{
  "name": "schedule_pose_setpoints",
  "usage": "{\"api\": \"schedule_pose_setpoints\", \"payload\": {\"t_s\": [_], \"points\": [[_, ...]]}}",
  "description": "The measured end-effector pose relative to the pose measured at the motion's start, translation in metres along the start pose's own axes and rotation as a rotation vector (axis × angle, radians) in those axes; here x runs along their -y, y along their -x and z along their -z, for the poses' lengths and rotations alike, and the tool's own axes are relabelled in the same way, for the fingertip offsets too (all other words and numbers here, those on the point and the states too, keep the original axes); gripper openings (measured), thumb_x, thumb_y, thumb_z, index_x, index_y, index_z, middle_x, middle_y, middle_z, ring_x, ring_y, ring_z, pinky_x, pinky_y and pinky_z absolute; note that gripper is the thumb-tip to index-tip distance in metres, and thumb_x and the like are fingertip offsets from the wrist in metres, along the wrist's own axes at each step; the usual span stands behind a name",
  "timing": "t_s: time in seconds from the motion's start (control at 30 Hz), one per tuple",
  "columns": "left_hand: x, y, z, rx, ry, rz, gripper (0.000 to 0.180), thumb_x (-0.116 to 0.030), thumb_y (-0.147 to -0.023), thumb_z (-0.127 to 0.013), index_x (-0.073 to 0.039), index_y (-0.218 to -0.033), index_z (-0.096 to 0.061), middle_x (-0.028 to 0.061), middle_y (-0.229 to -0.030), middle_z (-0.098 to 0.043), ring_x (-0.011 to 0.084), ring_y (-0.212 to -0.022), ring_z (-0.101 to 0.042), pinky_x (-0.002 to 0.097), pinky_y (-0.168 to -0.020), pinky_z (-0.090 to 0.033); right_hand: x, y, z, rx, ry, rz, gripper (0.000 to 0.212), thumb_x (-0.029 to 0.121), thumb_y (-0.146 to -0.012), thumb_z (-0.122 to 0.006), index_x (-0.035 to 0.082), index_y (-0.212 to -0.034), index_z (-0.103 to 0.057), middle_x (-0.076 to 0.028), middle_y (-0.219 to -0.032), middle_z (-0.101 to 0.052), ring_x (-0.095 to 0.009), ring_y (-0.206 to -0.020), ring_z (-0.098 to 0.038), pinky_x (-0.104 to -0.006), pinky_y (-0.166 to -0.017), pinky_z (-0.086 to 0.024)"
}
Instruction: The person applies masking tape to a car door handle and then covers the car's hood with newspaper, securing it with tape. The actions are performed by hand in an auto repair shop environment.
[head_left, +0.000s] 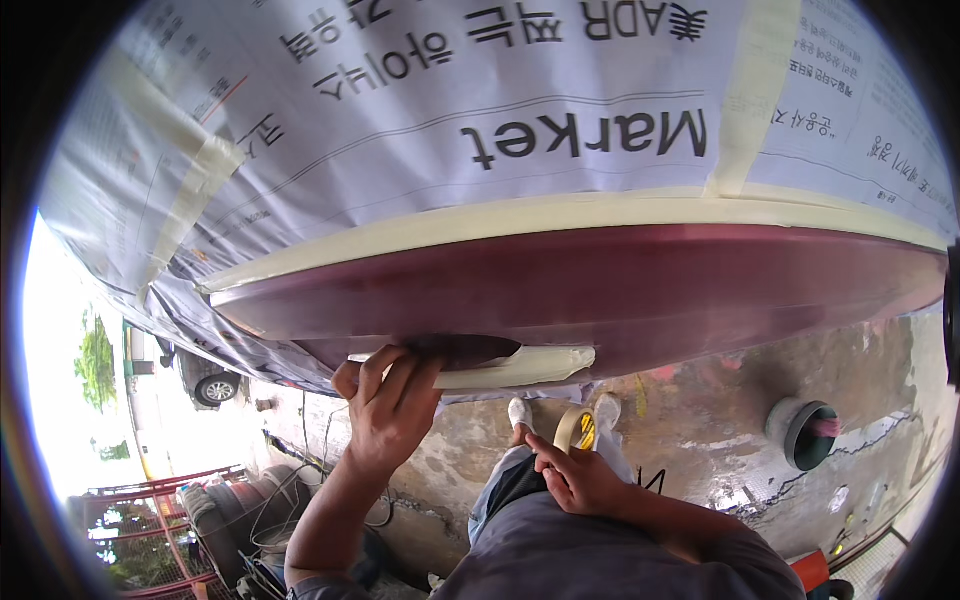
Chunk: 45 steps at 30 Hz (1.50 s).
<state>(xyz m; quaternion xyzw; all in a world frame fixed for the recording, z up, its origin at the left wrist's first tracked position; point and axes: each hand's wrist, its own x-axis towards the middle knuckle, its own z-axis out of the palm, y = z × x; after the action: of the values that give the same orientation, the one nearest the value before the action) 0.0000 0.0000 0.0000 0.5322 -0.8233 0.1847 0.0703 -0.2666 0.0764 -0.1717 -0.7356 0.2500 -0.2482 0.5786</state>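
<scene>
A dull maroon car panel [640, 275] stretches across the view, edged along its top by pale masking tape [520, 230]. Low on it, a door handle [530, 368] is wrapped in the same cream tape beside a dark recess [470, 348]. My left hand [390, 410] has its fingers curled over the left part of this taped handle; the fingertips are partly hidden. Close to my body, my right hand [580, 478] grips a roll of masking tape [568, 428] by its lower edge, with the ring standing upright above the fingers.
Newspaper sheets [390, 170] joined with tape strips cover the surface above the panel. A dark bucket [808, 435] stands on the stained concrete floor [700, 440] at right. At left are a grey padded seat [245, 515], cables, red metal racks [160, 530] and a parked car [205, 375].
</scene>
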Motion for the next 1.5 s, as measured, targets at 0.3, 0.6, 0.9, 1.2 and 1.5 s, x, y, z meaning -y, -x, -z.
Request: {"api": "schedule_pose_setpoints", "payload": {"t_s": [0.3,0.6,0.9,1.2,1.5], "points": [[-0.046,0.032,0.027,-0.057,0.313,-0.011,0.045,-0.038,-0.084,-0.087,-0.012,-0.118,-0.072,0.0147,-0.136,-0.068,0.0312,-0.118,-0.062,0.0429,-0.1,-0.045,0.048,0.005,0.039,-0.014,-0.319,-0.198,0.098,0.011,-0.092,-0.062,-0.005,-0.164,0.004,-0.035,-0.113,-0.066,-0.042,-0.076,-0.071,-0.0494,-0.076,-0.058],[-0.116,0.069,0.017,0.052,0.853,0.603,0.026,0.009,-0.073,-0.081,-0.002,-0.095,-0.077,0.0114,-0.111,-0.075,0.0281,-0.104,-0.074,0.0373,-0.088,-0.06,0.078,-0.039,0.017,-0.094,0.018,0.208,0.108,0.002,-0.084,-0.065,-0.006,-0.163,0.007,-0.026,-0.082,-0.069,-0.042,-0.068,-0.07,-0.0488,-0.07,-0.057],[-0.098,0.1,0.009,-0.163,0.696,0.729,0.013,0.004,-0.088,-0.073,-0.004,-0.091,-0.064,0.0097,-0.083,-0.071,0.0231,-0.075,-0.071,0.0332,-0.069,-0.054,0.086,-0.025,0.014,-0.055,0.068,-0.074,0.063,0.012,-0.099,-0.059,0.01,-0.158,-0.037,-0.022,-0.092,-0.073,-0.042,-0.082,-0.073,-0.0516,-0.081,-0.057],[-0.076,0.089,0.002,-0.139,0.973,0.94,0.021,-0.007,-0.09,-0.082,0.0,-0.091,-0.062,0.0075,-0.079,-0.071,0.0122,-0.071,-0.07,0.0269,-0.061,-0.057,0.111,0.012,-0.015,-0.532,0.336,0.413,0.034,0.01,-0.093,-0.07,0.007,-0.127,-0.071,-0.009,-0.068,-0.067,-0.025,-0.05,-0.063,-0.0369,-0.048,-0.052],[-0.055,0.058,0.039,0.421,1.024,0.722,0.012,-0.007,-0.098,-0.071,0.003,-0.1,-0.066,0.0093,-0.09,-0.073,0.0153,-0.084,-0.074,0.0284,-0.066,-0.064,0.076,-0.036,-0.016,-0.602,0.694,0.415,0.043,0.011,-0.077,-0.081,0.021,-0.119,-0.077,-0.017,-0.129,-0.058,-0.033,-0.105,-0.064,-0.0437,-0.083,-0.055]]}}
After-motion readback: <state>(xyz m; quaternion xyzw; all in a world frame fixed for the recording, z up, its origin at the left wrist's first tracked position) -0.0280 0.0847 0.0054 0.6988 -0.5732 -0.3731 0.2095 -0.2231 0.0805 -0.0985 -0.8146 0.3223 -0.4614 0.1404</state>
